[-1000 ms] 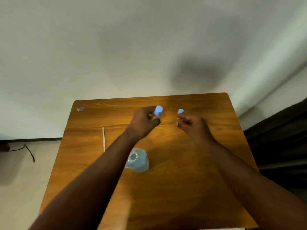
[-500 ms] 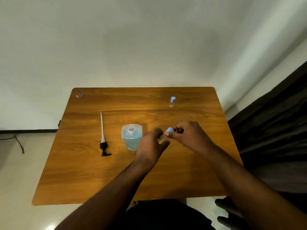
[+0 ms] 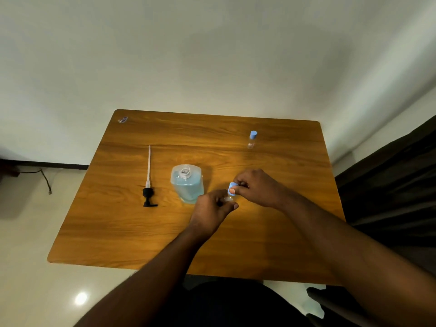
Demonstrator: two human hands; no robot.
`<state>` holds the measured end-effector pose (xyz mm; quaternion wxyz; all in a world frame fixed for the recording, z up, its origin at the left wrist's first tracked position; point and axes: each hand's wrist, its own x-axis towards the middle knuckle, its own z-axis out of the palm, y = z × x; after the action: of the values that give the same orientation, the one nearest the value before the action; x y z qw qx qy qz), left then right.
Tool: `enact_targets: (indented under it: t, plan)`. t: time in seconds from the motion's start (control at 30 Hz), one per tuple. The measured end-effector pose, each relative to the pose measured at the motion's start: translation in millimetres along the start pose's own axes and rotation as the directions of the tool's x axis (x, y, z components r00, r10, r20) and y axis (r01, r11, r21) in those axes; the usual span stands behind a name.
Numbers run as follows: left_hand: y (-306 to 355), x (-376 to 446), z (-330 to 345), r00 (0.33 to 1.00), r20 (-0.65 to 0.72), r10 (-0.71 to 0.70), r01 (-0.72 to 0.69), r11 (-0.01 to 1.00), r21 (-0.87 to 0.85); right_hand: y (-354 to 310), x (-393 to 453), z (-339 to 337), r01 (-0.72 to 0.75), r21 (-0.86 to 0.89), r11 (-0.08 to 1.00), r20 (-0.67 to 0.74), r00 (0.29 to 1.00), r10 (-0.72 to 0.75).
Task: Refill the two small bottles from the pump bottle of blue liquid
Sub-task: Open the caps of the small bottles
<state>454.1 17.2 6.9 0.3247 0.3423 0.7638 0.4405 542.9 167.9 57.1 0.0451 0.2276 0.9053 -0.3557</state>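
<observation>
The clear pump bottle of blue liquid (image 3: 187, 184) stands open-necked in the middle of the wooden table (image 3: 122, 227). Its black pump head with a long white tube (image 3: 148, 180) lies flat to the left of it. My left hand (image 3: 212, 208) grips a small clear bottle (image 3: 228, 198) just right of the big bottle; its body is mostly hidden by my fingers. My right hand (image 3: 256, 186) pinches that bottle's light blue cap (image 3: 232, 188) between thumb and fingers. A second small bottle with a blue cap (image 3: 252, 139) stands upright at the far right of the table.
A small wrapper-like scrap (image 3: 122, 119) lies at the table's far left corner. A cable (image 3: 44, 179) runs along the floor at the left. Dark curtain or furniture (image 3: 389, 185) borders the table's right side. A white wall stands behind the table.
Both hands have drawn back from the far side to the table's middle, carrying one small bottle. The other small bottle now stands alone at the far right. The view has pulled back.
</observation>
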Motion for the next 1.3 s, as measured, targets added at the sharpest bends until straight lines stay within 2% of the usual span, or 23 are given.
enact_targets:
  t: [0.07, 0.17, 0.23, 0.33, 0.4, 0.5, 0.57, 0.63, 0.7, 0.83, 0.97, 1.03, 1.13, 1.2, 1.3]
  plan:
    - [-12, 1, 5, 1.000, 0.025, -0.011, 0.010, 1.000, 0.024, 7, 4, 7, -0.004, -0.027, 1.000, 0.039, 0.999, 0.005]
    - [-31, 5, 13, 0.998, 0.003, -0.055, 0.054, 0.995, 0.080, 13, 10, 27, -0.117, -0.093, 0.989, 0.068, 0.990, 0.124]
    - [-39, 11, 20, 0.994, -0.018, -0.106, 0.108, 0.990, 0.089, 17, 17, 43, -0.193, -0.161, 0.968, 0.059, 0.977, 0.205]
    - [-43, 19, 25, 0.992, -0.004, -0.127, 0.127, 0.990, 0.068, 24, 21, 53, -0.246, -0.156, 0.957, 0.044, 0.966, 0.256]
    - [-46, 22, 23, 0.994, 0.077, -0.084, 0.083, 0.996, 0.009, 28, 21, 49, -0.179, -0.166, 0.970, 0.078, 0.978, 0.194]
    - [-53, 25, 18, 0.983, 0.177, -0.046, 0.060, 0.996, -0.072, 34, 18, 41, 0.003, -0.169, 0.986, 0.165, 0.986, 0.026]
    - [-57, 24, 18, 0.978, 0.198, -0.070, 0.093, 0.990, -0.108, 35, 15, 37, 0.005, -0.080, 0.997, 0.197, 0.980, 0.010]
    - [-58, 23, 19, 0.980, 0.180, -0.085, 0.107, 0.988, -0.113, 34, 9, 32, -0.072, 0.069, 0.995, 0.233, 0.971, 0.054]
    - [-60, 25, 18, 0.987, 0.145, -0.068, 0.082, 0.992, -0.091, 31, 7, 29, -0.147, 0.083, 0.986, 0.189, 0.973, 0.129]
    - [-63, 30, 19, 0.989, 0.095, -0.113, 0.120, 0.990, -0.070, 31, 17, 49, -0.195, -0.127, 0.973, 0.061, 0.977, 0.204]
    - [-68, 34, 19, 0.989, 0.090, -0.118, 0.119, 0.993, -0.009, 29, 18, 59, -0.087, -0.033, 0.996, 0.140, 0.986, 0.091]
    - [-72, 34, 21, 0.993, 0.066, -0.098, 0.100, 0.995, -0.029, 26, 17, 59, -0.118, 0.002, 0.993, 0.106, 0.987, 0.117]
    - [-73, 35, 25, 0.993, 0.029, -0.114, 0.116, 0.991, -0.070, 23, 19, 66, -0.190, -0.225, 0.956, -0.022, 0.982, 0.190]
    - [-70, 37, 27, 0.990, 0.016, -0.138, 0.139, 0.986, -0.088, 21, 20, 70, -0.142, -0.313, 0.939, -0.061, 0.990, 0.129]
    - [-65, 44, 29, 0.991, -0.008, -0.134, 0.133, 0.988, -0.075, 25, 18, 70, 0.021, -0.328, 0.945, -0.063, 0.997, -0.044]
